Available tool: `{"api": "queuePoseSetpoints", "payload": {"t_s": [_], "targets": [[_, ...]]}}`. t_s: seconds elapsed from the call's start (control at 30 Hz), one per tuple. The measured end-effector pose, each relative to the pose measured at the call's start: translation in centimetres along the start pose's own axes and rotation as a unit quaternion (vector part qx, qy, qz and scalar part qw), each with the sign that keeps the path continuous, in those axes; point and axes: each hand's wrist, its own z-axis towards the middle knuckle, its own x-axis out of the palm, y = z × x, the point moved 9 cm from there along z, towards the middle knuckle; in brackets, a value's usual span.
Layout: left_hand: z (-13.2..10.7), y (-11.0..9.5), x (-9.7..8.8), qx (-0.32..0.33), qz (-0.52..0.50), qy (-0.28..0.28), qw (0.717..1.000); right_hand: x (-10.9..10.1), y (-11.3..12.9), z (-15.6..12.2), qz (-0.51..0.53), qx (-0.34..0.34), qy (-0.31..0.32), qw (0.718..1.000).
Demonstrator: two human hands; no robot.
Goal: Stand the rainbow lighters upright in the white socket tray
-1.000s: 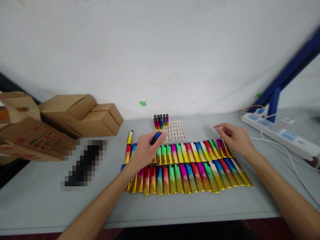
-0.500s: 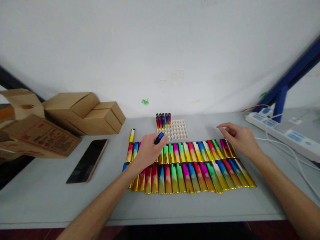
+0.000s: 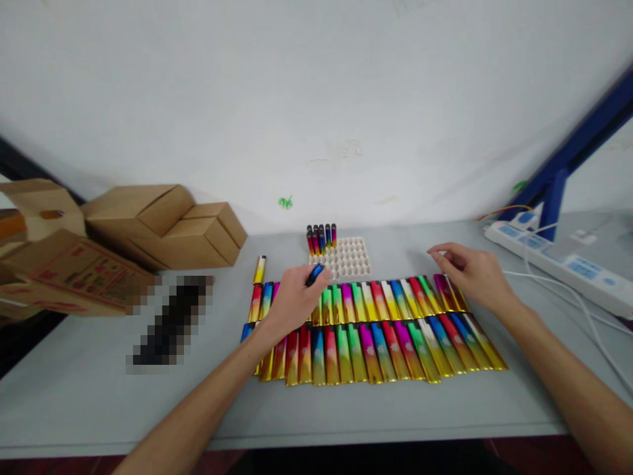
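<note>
My left hand point(image 3: 293, 300) is closed round a blue lighter point(image 3: 314, 274), held just in front of a white tray with holes point(image 3: 352, 258). Several lighters point(image 3: 321, 239) stand upright along the tray's back left edge. Two rows of colourful lighters point(image 3: 380, 323) lie flat on the grey table point(image 3: 346, 409) below my hands. My right hand point(image 3: 469, 274) hovers over the right end of the far row, its fingers loosely curled and apart, with nothing in it. A single yellow lighter point(image 3: 260, 269) lies apart at the rows' left.
Cardboard boxes point(image 3: 163, 227) are stacked at the back left, with a printed box point(image 3: 69, 270) in front of them. A blurred dark flat object point(image 3: 171, 320) lies left of the rows. A white power strip point(image 3: 564, 264) with cables runs at the right, beside a blue post point(image 3: 554, 191).
Both hands have stayed almost still; my left hand with the blue lighter has edged a little towards the tray. The view shifted slightly.
</note>
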Motion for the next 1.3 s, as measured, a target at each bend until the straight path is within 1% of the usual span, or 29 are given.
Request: {"api": "queuePoseSetpoints", "payload": {"t_s": [0.13,0.23,0.3,0.33,0.37,0.4,0.43,0.5,0.57,0.63,0.67,0.73,0.87,0.93,1.03,1.07,1.1,1.13,1.2,1.27,1.3], "targets": [[-0.1,0.1,0.0,0.003,-0.010,0.000,1.000,-0.1,0.0,-0.1,0.002,0.000,0.001,1.000],[-0.1,0.2,0.2,0.009,-0.042,0.009,0.999,-0.1,-0.3,-0.1,0.009,0.004,-0.002,1.000],[-0.2,0.5,0.8,-0.004,-0.111,0.030,0.993,-0.1,-0.4,-0.1,0.039,0.018,-0.008,0.999],[-0.3,0.7,1.3,-0.019,-0.166,0.047,0.985,-0.2,-0.2,0.0,0.071,0.030,-0.011,0.997],[-0.4,0.8,1.9,-0.035,-0.229,0.067,0.971,-0.2,0.3,0.0,0.112,0.041,-0.013,0.993],[-0.5,0.7,2.5,-0.050,-0.292,0.088,0.951,-0.1,1.0,0.0,0.165,0.052,-0.014,0.985],[-0.7,0.4,3.0,-0.061,-0.349,0.106,0.929,0.2,2.3,0.1,0.211,0.054,0.000,0.976],[-1.0,-0.5,3.7,-0.077,-0.428,0.129,0.891,1.1,6.0,0.1,0.267,0.034,0.045,0.962],[-1.3,-1.4,4.0,-0.094,-0.476,0.139,0.863,2.2,10.1,0.1,0.273,0.002,0.090,0.958],[-1.4,-1.9,4.3,-0.109,-0.510,0.137,0.842,3.4,13.5,0.2,0.284,-0.021,0.118,0.951],[-1.5,-2.0,4.3,-0.114,-0.523,0.129,0.835,3.9,14.6,0.4,0.305,-0.021,0.116,0.945],[-1.4,-1.6,4.5,-0.118,-0.537,0.102,0.829,5.1,15.8,0.8,0.342,0.000,0.106,0.934],[-1.1,0.3,4.3,-0.095,-0.516,0.024,0.851,7.2,15.7,1.5,0.388,0.069,0.082,0.915],[-1.1,0.8,4.1,-0.075,-0.507,-0.004,0.859,7.8,15.8,1.7,0.423,0.085,0.083,0.898],[-1.0,0.6,3.5,-0.039,-0.499,-0.004,0.866,8.1,16.5,2.4,0.494,0.082,0.102,0.860],[-0.9,0.5,3.1,-0.026,-0.487,-0.003,0.873,8.0,16.5,2.8,0.508,0.078,0.102,0.852],[-0.8,0.5,2.5,-0.012,-0.465,-0.008,0.885,7.8,16.4,3.4,0.515,0.073,0.097,0.849],[-0.6,0.7,1.6,-0.001,-0.434,-0.024,0.901,7.5,16.1,4.2,0.509,0.064,0.087,0.854],[-0.2,1.5,-0.7,0.022,-0.327,-0.091,0.940,7.1,15.2,6.0,0.487,0.039,0.062,0.870],[0.0,2.4,-3.3,0.042,-0.214,-0.173,0.960,7.6,14.4,7.7,0.472,0.017,0.077,0.878],[0.2,2.8,-4.2,0.049,-0.169,-0.197,0.965,7.9,14.0,8.4,0.449,0.004,0.080,0.890]]}}
